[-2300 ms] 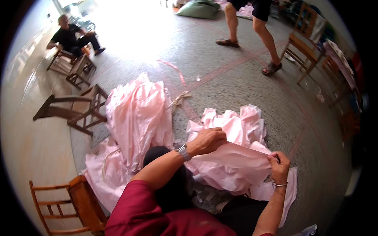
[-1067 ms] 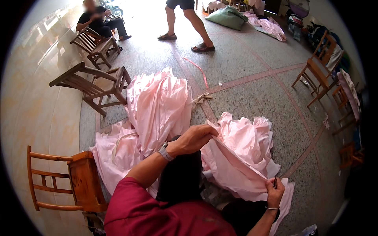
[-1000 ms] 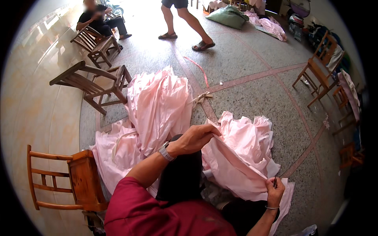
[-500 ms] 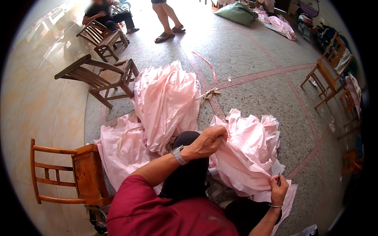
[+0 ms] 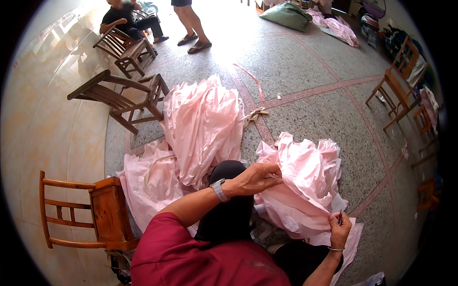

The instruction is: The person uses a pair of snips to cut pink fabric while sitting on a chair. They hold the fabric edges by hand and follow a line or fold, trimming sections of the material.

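Note:
My left hand (image 5: 258, 178), with a pale watch on the wrist, pinches the upper edge of a pale pink sheet of fabric (image 5: 300, 207). My right hand (image 5: 338, 229) grips the sheet's lower right part and holds a small dark tool (image 5: 340, 217), too small to identify, pointing upward. The sheet stretches diagonally between my hands over a crumpled pink pile (image 5: 310, 159). To the left, two more heaps of pink fabric, one larger (image 5: 200, 126) and one lower (image 5: 145, 190), lie beside my dark-trousered knee. A tan strip lies across the lower heap.
Wooden chairs stand at left (image 5: 107, 207) (image 5: 143, 100) and right (image 5: 400, 88). A seated person (image 5: 119, 21) and a standing person's legs (image 5: 191, 28) are at the back. A green sack (image 5: 284, 18), more pink fabric (image 5: 338, 31) and tan scraps (image 5: 255, 114) lie on the floor.
The view has turned, shifting the room within the picture. The standing person's legs have stepped leftward. My left hand has moved slightly lower and rightward along the sheet, still pinching it.

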A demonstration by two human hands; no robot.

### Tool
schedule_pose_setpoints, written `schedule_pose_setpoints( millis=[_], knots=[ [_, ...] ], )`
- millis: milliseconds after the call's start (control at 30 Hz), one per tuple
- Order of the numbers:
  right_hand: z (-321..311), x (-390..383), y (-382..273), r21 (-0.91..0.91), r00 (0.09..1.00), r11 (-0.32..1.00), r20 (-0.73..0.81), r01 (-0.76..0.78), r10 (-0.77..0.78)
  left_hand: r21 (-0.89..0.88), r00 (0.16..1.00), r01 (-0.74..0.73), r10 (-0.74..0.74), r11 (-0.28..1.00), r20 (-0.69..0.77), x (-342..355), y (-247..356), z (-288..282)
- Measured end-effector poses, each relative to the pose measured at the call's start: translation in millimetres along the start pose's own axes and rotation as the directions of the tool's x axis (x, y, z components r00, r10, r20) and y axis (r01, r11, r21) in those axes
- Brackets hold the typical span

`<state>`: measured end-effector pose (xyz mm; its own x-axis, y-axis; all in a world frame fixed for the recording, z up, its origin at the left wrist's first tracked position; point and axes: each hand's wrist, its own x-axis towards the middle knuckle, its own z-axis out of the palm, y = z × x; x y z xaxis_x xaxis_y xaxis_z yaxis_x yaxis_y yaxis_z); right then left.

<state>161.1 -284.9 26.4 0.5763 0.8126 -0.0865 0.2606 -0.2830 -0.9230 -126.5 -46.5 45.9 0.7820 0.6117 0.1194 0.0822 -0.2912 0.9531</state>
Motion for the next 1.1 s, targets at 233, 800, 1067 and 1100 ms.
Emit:
schedule_pose_setpoints(
  millis=[233,800,1067,1100],
  knots=[
    [0.1,-1.5,3.0,0.018,1.0,1.0,-0.015,0.014,-0.013,0.031,0.998,-0.046,0.045,0.998,0.034,3.7,-2.0,5.8],
    [2.3,-2.9,-1.4,0.018,0.998,0.999,-0.043,0.049,-0.048,-0.053,0.998,0.054,-0.051,0.997,0.042,19.2,-8.2,27.4],
    [-2.2,-5.4,-4.6,-0.021,0.997,0.998,-0.051,0.06,-0.061,0.122,0.994,-0.073,0.062,0.99,0.093,32.2,-21.1,42.9],
    [-2.4,-5.7,-3.4,-0.03,0.996,0.997,-0.059,0.065,-0.066,0.121,0.993,-0.075,0.064,0.99,0.097,33.4,-20.4,43.5]
  ],
)
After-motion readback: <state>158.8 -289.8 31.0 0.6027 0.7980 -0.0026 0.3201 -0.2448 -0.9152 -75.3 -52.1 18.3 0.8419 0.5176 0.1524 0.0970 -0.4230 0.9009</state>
